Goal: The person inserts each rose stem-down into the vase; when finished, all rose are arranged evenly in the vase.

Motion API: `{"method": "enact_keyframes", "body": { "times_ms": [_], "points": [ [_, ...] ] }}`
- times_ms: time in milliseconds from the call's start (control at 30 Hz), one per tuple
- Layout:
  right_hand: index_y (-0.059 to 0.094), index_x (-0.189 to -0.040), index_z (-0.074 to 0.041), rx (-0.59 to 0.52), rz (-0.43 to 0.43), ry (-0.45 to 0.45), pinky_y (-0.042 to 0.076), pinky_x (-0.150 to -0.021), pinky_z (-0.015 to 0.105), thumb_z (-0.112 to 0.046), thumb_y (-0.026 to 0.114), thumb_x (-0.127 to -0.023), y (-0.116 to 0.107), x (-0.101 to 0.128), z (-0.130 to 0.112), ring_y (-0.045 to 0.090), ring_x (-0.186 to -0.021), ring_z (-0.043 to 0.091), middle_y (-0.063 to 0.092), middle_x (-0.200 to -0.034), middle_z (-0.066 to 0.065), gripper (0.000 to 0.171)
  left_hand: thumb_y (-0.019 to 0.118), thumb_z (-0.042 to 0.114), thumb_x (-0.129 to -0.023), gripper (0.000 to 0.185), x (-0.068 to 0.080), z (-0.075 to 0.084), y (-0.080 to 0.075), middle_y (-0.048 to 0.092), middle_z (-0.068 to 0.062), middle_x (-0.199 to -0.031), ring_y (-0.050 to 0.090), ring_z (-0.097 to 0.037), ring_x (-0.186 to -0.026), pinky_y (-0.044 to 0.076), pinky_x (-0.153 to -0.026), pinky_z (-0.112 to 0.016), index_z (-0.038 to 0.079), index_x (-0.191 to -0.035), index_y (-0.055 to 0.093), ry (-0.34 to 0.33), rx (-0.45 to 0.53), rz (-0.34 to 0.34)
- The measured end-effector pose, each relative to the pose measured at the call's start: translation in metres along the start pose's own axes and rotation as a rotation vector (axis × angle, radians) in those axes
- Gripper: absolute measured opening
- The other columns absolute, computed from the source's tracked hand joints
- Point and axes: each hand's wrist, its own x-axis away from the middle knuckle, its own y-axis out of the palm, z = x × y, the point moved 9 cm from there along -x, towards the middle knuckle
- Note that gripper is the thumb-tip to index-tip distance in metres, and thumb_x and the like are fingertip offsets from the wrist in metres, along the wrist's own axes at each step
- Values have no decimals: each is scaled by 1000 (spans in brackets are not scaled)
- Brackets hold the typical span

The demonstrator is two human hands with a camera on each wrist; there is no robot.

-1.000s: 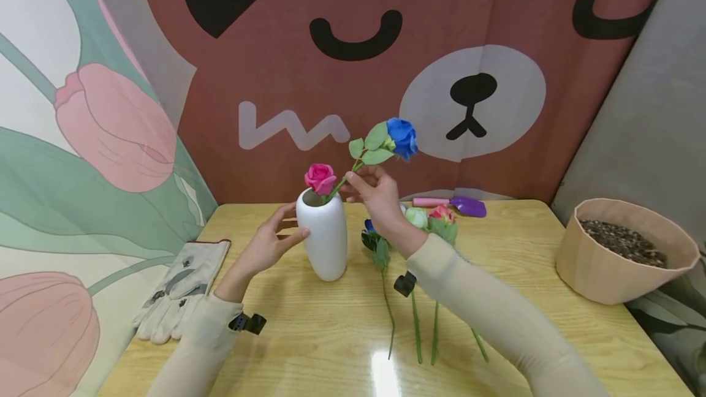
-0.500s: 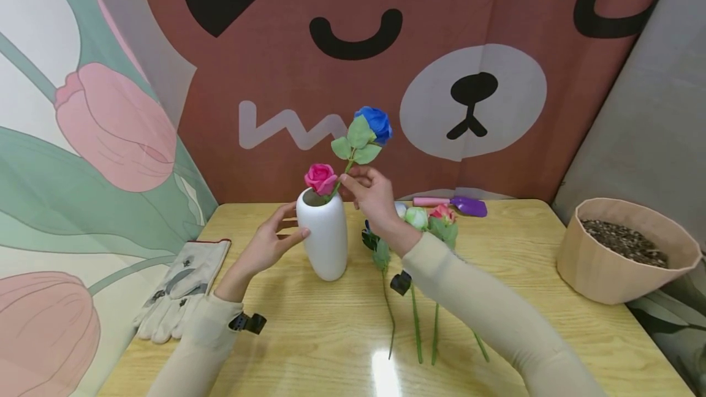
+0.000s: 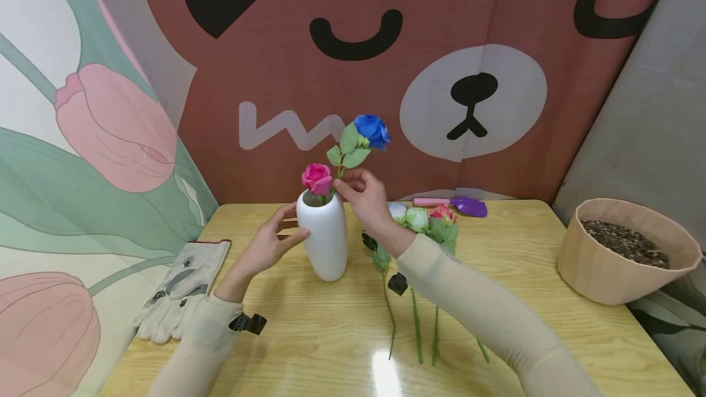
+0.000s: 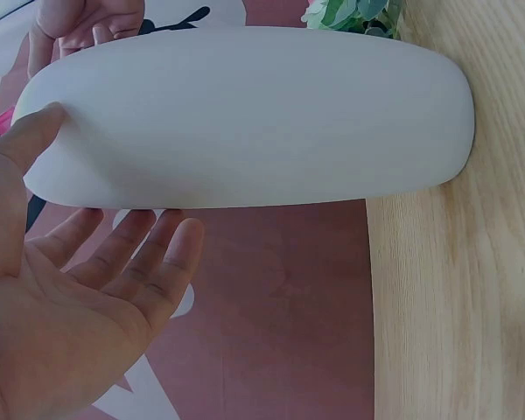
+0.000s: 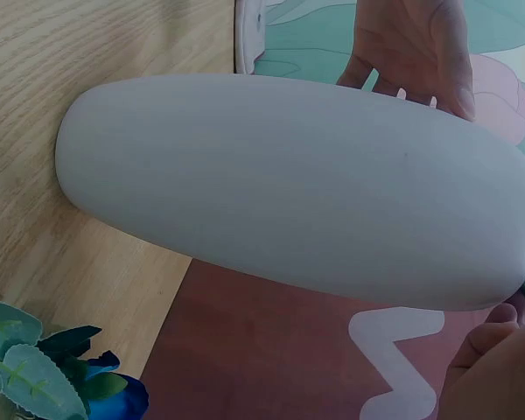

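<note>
The wooden table [image 3: 331, 336] is holding a white vase [image 3: 326, 238] with a pink rose [image 3: 317, 177] in it. The left hand [image 3: 270, 244] is touching the vase's side with loose, open fingers. The right hand [image 3: 361, 196] is pinching the blue rose [image 3: 371, 130] by its stem. That flower is standing straighter than a moment ago, so its stem is going into the vase.

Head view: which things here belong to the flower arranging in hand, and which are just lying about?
In use: white vase, steadied by left hand; blue rose, stem pinched by right hand; pink rose in the vase; loose flowers.

Lying about: gloves, purple trowel, soil pot.
</note>
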Motion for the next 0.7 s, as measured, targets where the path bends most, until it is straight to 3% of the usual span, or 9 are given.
{"method": "enact_keyframes", "body": {
  "times_ms": [267,467,700],
  "points": [
    [61,-107,-8,0,22,-17,59,-91,48,-25,72,-93,-1,0,2,68,-86,15,71,-99,12,25,68,48,-92,71,0,-2,1,48,-10,-148,55,-39,-130,56,-95,-52,29,-152,36,0,4,-1],
    [67,-108,-7,54,47,-34,60,-82,39,-26,73,-92,0,1,-1,69,-86,15,73,-101,13,26,68,49,-92,70,0,-1,0,48,-9,-148,55,-38,-130,56,-95,-52,29,-152,36,-10,2,0],
    [74,-110,-16,215,24,-45,55,-73,26,-30,71,-94,5,2,-5,64,-93,17,72,-102,4,22,66,48,-94,71,-1,0,0,48,-11,-148,54,-39,-131,56,-95,-52,28,-154,34,-7,2,-9]
  ]
}}
